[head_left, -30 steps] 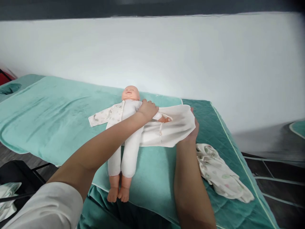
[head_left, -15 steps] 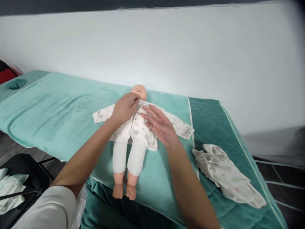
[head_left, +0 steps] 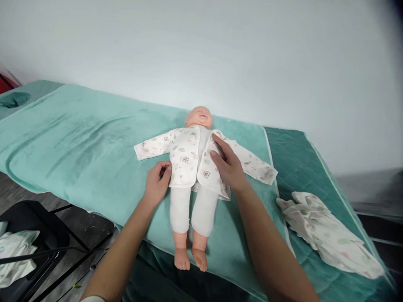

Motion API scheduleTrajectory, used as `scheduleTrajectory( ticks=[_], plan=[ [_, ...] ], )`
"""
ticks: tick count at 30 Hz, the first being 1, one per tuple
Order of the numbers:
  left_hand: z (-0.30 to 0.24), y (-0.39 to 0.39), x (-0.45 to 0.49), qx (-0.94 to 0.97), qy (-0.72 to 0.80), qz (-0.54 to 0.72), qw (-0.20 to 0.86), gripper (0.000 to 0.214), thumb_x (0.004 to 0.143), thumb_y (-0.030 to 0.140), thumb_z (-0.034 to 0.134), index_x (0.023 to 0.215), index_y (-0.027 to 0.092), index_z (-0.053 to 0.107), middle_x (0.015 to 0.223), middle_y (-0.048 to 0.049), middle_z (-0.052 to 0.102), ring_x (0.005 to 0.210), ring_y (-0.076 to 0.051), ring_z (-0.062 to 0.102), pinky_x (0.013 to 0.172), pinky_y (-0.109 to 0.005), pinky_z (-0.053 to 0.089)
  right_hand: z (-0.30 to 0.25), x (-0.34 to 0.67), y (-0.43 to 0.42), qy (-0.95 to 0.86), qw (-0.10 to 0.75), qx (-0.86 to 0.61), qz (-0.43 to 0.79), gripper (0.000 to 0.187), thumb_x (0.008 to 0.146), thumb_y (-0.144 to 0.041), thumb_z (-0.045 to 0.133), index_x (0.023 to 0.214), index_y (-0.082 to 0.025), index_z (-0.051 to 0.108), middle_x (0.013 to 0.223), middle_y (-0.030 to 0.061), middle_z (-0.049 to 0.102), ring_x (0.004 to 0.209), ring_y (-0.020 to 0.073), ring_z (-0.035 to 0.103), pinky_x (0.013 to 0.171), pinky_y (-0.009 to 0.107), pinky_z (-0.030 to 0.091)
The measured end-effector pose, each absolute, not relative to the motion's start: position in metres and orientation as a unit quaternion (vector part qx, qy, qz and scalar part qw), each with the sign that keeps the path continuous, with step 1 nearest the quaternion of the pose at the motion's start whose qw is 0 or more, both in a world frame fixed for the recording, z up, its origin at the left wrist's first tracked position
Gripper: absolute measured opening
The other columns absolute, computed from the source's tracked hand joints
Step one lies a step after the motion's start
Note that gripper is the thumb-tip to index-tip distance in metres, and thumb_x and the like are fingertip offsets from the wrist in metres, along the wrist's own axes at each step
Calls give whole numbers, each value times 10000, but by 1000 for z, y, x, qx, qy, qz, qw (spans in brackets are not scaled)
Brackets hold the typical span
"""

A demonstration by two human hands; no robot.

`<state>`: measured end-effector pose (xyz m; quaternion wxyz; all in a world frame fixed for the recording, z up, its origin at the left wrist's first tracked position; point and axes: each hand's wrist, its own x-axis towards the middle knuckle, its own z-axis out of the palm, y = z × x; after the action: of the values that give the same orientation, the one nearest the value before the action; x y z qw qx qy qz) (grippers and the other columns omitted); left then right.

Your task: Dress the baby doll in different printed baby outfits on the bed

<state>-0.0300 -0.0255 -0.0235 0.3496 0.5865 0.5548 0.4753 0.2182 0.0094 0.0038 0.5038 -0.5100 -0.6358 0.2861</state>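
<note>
A baby doll (head_left: 200, 117) lies face up with its feet towards me, in white trousers (head_left: 204, 209). On it is a white printed baby jacket (head_left: 185, 155), its front parted at the top over the pale chest and its sleeves spread out to both sides. At the jacket's left side edge, my left hand (head_left: 158, 178) has its fingers curled and thumb and forefinger closed on the fabric. My right hand (head_left: 229, 161) rests on the jacket's right front panel, thumb and forefinger apart; its other fingers are partly hidden.
Under the doll a light green sheet (head_left: 78, 147) covers a padded table with a dark green end (head_left: 289, 155). A crumpled printed baby garment (head_left: 327, 235) lies at right. A black chair (head_left: 47, 218) holding white cloths (head_left: 19, 251) stands at lower left. Behind is a white wall (head_left: 201, 54).
My left hand has moved down from the doll's neck to the jacket's side edge. The right hand stays at the right front panel. The view has shifted, showing the doll further right.
</note>
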Motion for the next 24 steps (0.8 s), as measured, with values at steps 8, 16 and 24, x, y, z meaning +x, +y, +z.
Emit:
scheduleTrajectory(
  ticks=[8,16,24],
  plan=[
    [-31,-6,-29,650,613,402,200,321,950,251,533,1253,197,626,1287,-141,719,1223,-320,638,1065,-536,488,22,196,19,-726,459,-470,206,423,971,-440,653,1389,-377,644,1603,-7,532,1563,270,390,1318,568,272],
    [-31,23,-59,658,697,271,87,681,948,307,486,1585,87,386,1430,-241,633,1393,-388,552,1166,-589,391,4,193,-14,-691,493,-491,197,526,979,-391,650,1492,-399,528,1694,-5,392,1601,275,303,1329,596,222],
    [-36,17,-65,614,733,286,66,660,947,341,480,1546,68,453,1453,-261,609,1435,-404,515,1190,-584,392,-3,196,-11,-663,510,-500,224,497,1001,-405,618,1489,-362,534,1696,34,390,1591,254,323,1323,576,232]
  ],
)
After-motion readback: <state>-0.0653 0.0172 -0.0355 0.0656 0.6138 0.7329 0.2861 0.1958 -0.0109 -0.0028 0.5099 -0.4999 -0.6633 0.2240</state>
